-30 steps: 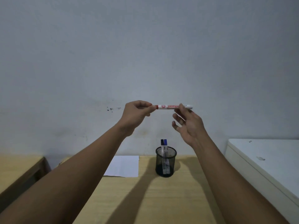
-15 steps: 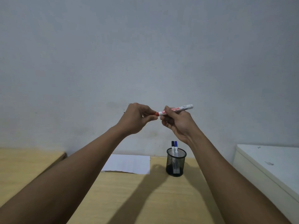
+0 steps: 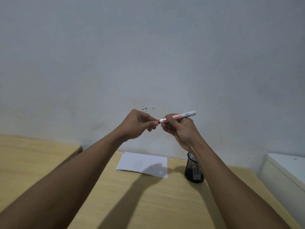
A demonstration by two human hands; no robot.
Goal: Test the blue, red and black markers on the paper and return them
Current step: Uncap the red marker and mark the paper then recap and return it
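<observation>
I hold the red marker (image 3: 179,116) up in front of the wall, nearly level, its white end tilted up to the right. My right hand (image 3: 180,129) grips its barrel. My left hand (image 3: 138,125) pinches the red cap end at the marker's left tip. Below, a white sheet of paper (image 3: 142,163) lies on the wooden table (image 3: 148,204) by the wall. The black mesh pen holder (image 3: 194,171) stands to the paper's right, partly behind my right forearm; marker barrels show through its mesh, their tops hidden.
A second wooden surface (image 3: 33,156) lies to the left, separated from the table by a gap. A white cabinet top (image 3: 290,169) sits at the right edge. The grey wall stands right behind the table.
My right hand closed around the marker's barrel and the marker tilted up at the right. The view shifted, so the paper and holder now sit further right.
</observation>
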